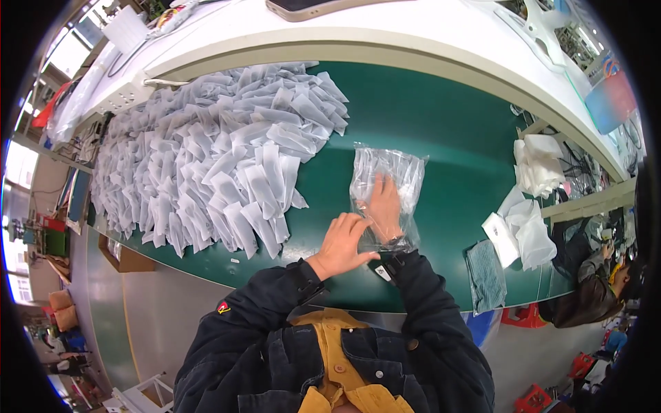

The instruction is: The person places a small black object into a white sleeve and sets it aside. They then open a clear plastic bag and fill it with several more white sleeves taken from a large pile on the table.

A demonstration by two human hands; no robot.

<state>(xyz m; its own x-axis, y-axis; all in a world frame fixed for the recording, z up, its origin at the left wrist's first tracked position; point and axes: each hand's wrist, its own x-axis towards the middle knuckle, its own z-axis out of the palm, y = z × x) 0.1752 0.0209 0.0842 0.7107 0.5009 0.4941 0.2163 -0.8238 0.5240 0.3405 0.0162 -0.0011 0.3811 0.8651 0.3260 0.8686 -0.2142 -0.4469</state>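
Observation:
A clear plastic bag [412,165] lies on the green tabletop in front of me, filled with a row of slim whitish packets. My right hand [384,208] reaches into the bag up to the wrist. Its fingers stretch forward over the packets, seen through the film. Beside the bag's near left edge is my left hand [342,244], fingers extended and thumb spread apart. Its fingertips meet the bag's mouth, and I see no firm grip. To the left spreads a large heap of pale, translucent slim packets [206,158].
A raised white shelf [427,34] runs along the back, with a phone [310,7] on it. At the right lie white plastic bags [530,234], a grey-green cloth-like bundle [486,275] and another white stack [538,165]. A person in dark clothing [592,289] sits at the far right.

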